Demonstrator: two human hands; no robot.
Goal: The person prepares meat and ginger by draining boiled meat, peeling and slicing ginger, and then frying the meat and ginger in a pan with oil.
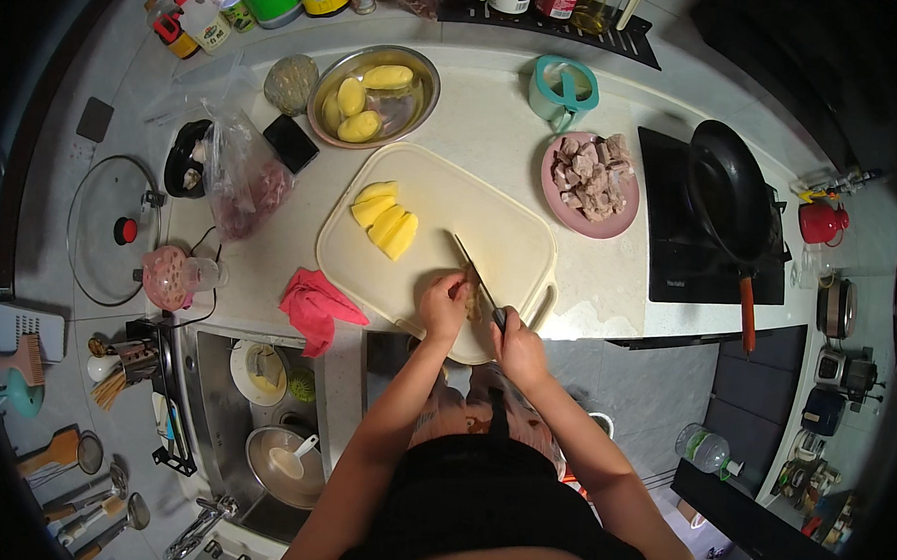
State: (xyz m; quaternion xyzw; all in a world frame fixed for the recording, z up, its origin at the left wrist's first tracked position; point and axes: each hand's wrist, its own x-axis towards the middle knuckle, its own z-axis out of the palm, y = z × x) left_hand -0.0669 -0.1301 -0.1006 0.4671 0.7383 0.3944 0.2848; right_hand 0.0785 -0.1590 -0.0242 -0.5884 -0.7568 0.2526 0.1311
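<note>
My right hand (522, 351) grips the black handle of a kitchen knife (480, 275), its blade pointing away from me and to the left. Beside the blade, the bent fingers of my left hand (445, 306) hold a small light-brown piece of food (473, 302), possibly ginger. Fingers and blade partly hide it. Both hands are over the near side of a cream cutting board (489, 214), which reaches past the counter's front edge. Several yellow potato wedges (386, 219) lie at the board's left.
Behind the board stands a metal bowl (430, 121) with three peeled potatoes. A pink plate (548, 209) of meat chunks, a teal-lidded container (564, 90) and a black frying pan (726, 191) are right. Left are a pink cloth (318, 304), bagged meat (250, 189) and a sink (222, 398).
</note>
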